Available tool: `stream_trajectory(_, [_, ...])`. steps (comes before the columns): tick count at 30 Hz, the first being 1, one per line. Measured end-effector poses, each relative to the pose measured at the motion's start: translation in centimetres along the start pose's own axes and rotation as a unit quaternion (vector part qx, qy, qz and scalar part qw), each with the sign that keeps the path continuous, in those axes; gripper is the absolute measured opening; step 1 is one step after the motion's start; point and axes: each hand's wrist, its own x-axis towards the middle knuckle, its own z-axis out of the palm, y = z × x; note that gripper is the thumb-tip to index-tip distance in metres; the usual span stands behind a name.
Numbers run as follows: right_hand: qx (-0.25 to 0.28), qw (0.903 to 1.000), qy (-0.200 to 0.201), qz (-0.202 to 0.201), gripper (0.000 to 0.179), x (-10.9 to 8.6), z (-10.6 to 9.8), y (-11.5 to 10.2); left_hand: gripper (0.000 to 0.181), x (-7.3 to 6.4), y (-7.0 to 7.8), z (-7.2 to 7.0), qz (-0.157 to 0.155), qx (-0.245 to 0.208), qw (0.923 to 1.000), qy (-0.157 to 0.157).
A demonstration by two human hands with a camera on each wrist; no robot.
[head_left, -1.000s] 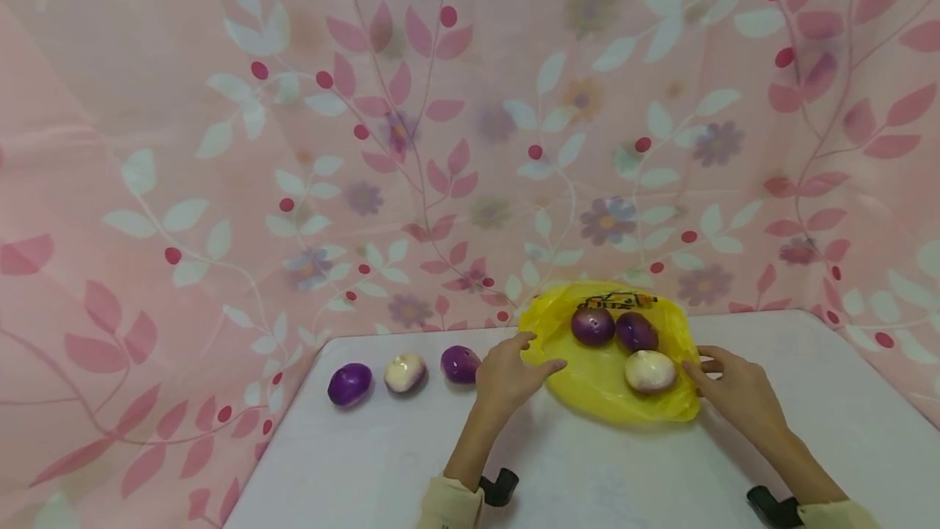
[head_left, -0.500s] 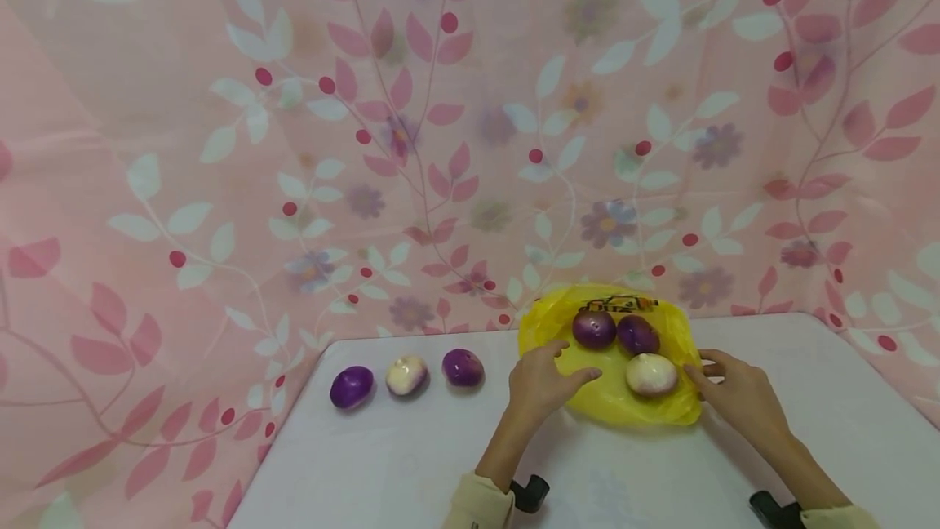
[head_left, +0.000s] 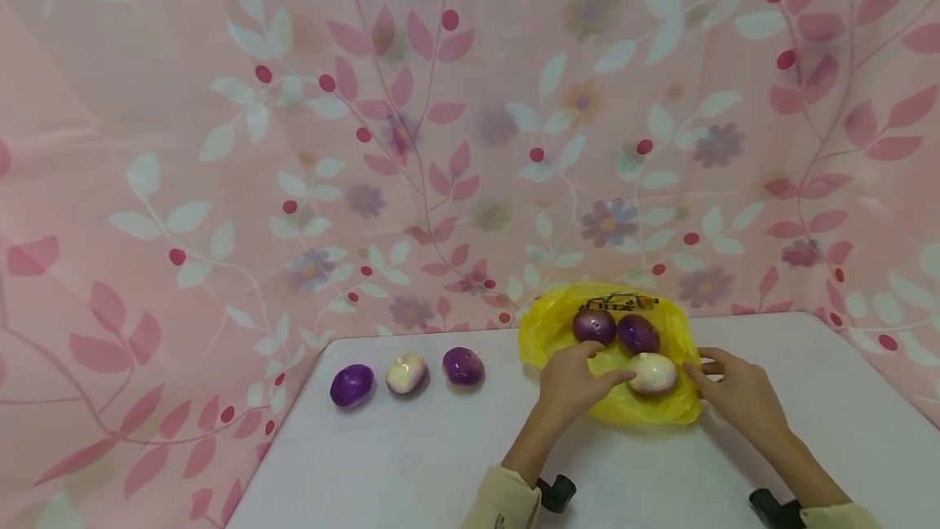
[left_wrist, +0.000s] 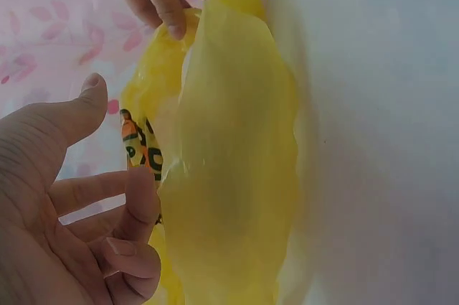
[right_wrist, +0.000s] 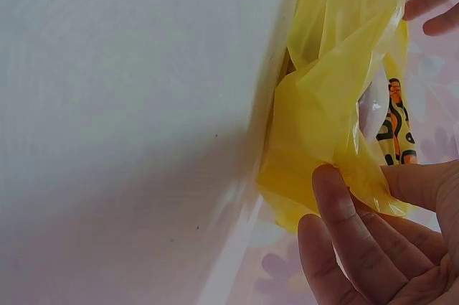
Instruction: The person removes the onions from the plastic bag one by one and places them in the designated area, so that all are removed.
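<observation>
A yellow plastic bag [head_left: 624, 415] lies with its mouth facing me, black and orange print at its back. Inside it are two purple turnip-like vegetables [head_left: 594, 327] and a whitish one [head_left: 652, 374]. My right hand [head_left: 738, 390] pinches the bag's right edge between thumb and fingers; the right wrist view shows the fingertips [right_wrist: 333, 190] on the film. Over the bag's front left is my left hand [head_left: 576, 382], thumb and fingers apart, thumb tip right by the whitish vegetable. In the left wrist view, that hand [left_wrist: 86, 204] holds nothing.
Left of the bag, a purple vegetable [head_left: 351, 386], a whitish one [head_left: 406, 375] and another purple one [head_left: 463, 367] lie in a row on the white table [head_left: 367, 464]. A pink floral curtain [head_left: 470, 145] hangs close behind the table's back edge.
My left hand has moved right, from beside the row of vegetables to over the bag's mouth near the whitish one. My right hand stays at the bag's right edge.
</observation>
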Motion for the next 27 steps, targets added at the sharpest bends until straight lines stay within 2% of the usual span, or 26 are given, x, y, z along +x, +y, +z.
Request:
stream_trajectory(5, [0.0, 1.0, 0.005, -0.007, 0.051, 0.0, 0.1, 0.0, 0.068, 0.5, 0.8, 0.9, -0.005, 0.001, 1.0, -0.002])
stream_trajectory(11, [-0.001, 0.9999, 0.005, -0.011, 0.052, 0.0, 0.1, -0.1, 0.064, 0.7, 1.7, 1.7, -0.053, -0.022, 0.9983, -0.01])
stream_trajectory(17, [0.001, 0.9998, 0.011, -0.018, 0.049, 0.1, 0.1, -0.1, 0.066, 0.8, 2.4, 2.8, -0.09, -0.023, 0.9953, -0.03])
stream_trajectory(22, [0.004, 0.9997, 0.012, -0.023, 0.048, 0.2, 0.1, -0.1, 0.055, 1.0, 3.1, 3.0, -0.11, -0.041, 0.9917, -0.051])
stream_trajectory(27, [0.002, 0.9999, 0.001, -0.011, 0.051, 0.0, 0.0, -0.2, 0.045, 0.9, 3.7, 3.4, -0.127, -0.067, 0.988, -0.057])
